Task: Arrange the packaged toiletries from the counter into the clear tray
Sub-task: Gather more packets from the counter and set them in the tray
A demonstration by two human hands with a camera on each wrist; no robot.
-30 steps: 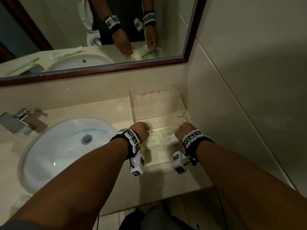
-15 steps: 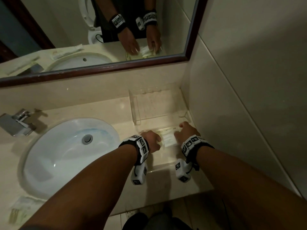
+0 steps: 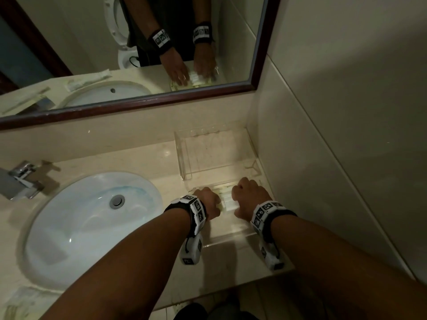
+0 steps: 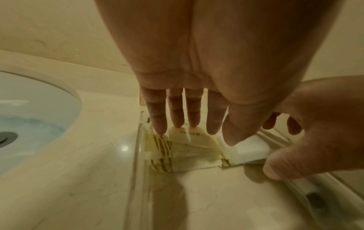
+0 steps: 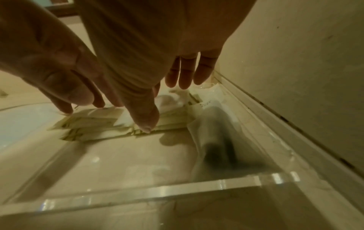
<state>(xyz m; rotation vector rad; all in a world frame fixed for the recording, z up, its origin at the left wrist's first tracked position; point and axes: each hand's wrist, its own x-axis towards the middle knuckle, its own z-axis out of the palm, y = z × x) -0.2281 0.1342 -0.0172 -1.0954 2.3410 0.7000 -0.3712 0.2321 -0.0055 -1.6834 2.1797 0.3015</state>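
Left hand (image 3: 209, 205) and right hand (image 3: 248, 198) side by side inside clear tray (image 3: 227, 239), fingers straight, tips pressing on packaged toiletries (image 4: 183, 153) stacked flat beneath and between both palms.

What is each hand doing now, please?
Left hand: open, straight fingers touching flat cream sachets.
Right hand: open, fingers touching the same sachets.

Straight fingers (image 4: 157, 115) on packets (image 4: 185, 149) in tray (image 4: 135, 157)
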